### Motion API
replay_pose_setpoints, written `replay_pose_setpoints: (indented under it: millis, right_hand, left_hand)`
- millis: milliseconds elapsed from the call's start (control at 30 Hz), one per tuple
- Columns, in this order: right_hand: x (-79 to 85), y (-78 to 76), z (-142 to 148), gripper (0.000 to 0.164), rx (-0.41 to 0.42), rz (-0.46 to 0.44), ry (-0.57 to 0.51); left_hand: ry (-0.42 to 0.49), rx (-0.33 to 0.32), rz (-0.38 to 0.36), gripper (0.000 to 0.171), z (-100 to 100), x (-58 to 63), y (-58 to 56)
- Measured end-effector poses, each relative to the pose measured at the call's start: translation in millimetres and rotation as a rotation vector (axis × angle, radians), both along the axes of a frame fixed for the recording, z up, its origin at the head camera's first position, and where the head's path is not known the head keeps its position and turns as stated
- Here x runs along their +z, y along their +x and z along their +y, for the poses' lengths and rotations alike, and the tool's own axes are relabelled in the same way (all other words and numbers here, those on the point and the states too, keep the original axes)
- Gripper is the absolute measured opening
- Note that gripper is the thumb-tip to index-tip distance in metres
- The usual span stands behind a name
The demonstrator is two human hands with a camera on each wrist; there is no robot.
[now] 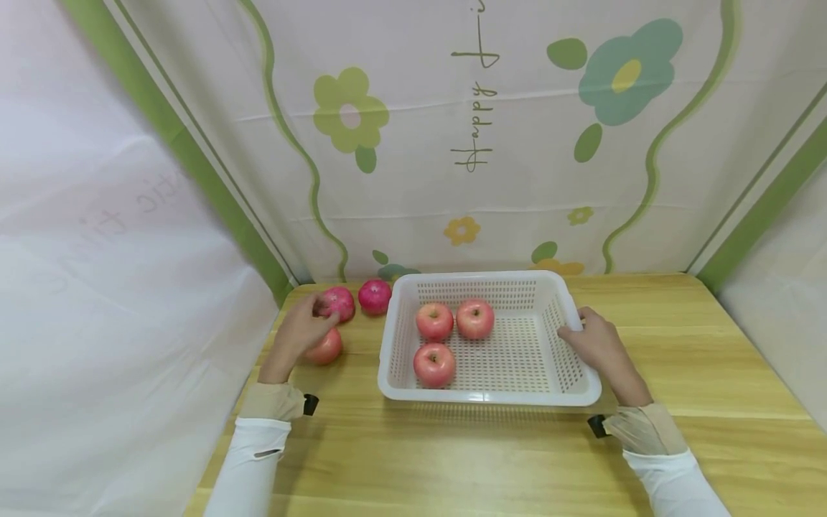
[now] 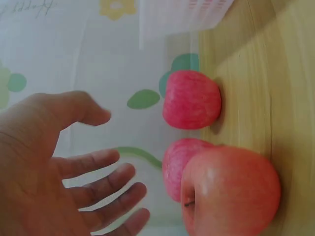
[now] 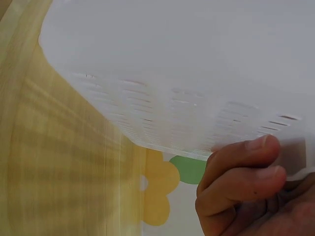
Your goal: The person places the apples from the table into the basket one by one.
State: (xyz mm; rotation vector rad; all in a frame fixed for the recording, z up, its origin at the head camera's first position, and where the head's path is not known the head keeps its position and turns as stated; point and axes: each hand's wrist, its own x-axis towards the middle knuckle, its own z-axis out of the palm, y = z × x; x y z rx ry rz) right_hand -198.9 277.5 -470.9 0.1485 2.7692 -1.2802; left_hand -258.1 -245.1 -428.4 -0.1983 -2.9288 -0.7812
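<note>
My left hand (image 1: 298, 334) hovers at the left, above an orange-red apple (image 1: 326, 347) and beside a deep pink apple (image 1: 339, 303). In the left wrist view its fingers (image 2: 106, 184) are spread, with nothing between them and the thumb. A second deep pink apple (image 1: 375, 296) sits near the basket's left side. With my right hand (image 1: 596, 345) I grip the right rim of a white plastic basket (image 1: 484, 396); the right wrist view shows fingers (image 3: 241, 184) curled at the rim. Inside, three red apples (image 1: 434, 365) lie toward the left.
Everything stands on a wooden table (image 1: 452, 459). A white cloth wall (image 1: 413, 187) with flower prints rises along the back edge, and another cloth wall (image 1: 129, 323) closes the left side. The basket's right half shows its bare slotted floor.
</note>
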Motion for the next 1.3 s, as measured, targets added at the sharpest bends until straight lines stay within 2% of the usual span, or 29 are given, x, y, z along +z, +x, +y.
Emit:
replay_pose_setpoints:
  millis: [233,367,533,733,900,1300]
  right_hand:
    - [0.5,0.8,0.0,0.062,-0.003,0.004,0.0]
    - [0.0,1.8,-0.5,0.062,-0.008,0.002,0.003]
    - [-0.8,2.6,-1.3,0.062,-0.006,-0.004,-0.005]
    - [-2.3,2.4,-1.7,0.062,-0.01,-0.009,-0.008]
    - [-2.9,2.7,-1.2,0.061,-0.012,-0.001,-0.003]
    - [-2.2,2.3,-0.5,0.062,-0.016,0.008,0.014]
  left_hand:
    - [-0.107,-0.057,-0.112,0.075,-10.9,-4.8,1.2]
    - [-0.162,-0.073,-0.144,0.086,-15.1,-11.7,1.7]
    - [-0.195,-0.08,-0.165,0.087,-19.4,-20.2,1.7]
    - [-0.171,-0.069,-0.222,0.086,-20.8,-26.2,2.8]
    - [-0.155,-0.068,-0.268,0.078,-20.4,-32.0,3.4]
    - [-0.147,-0.057,-0.227,0.08,-18.4,-46.1,2.5]
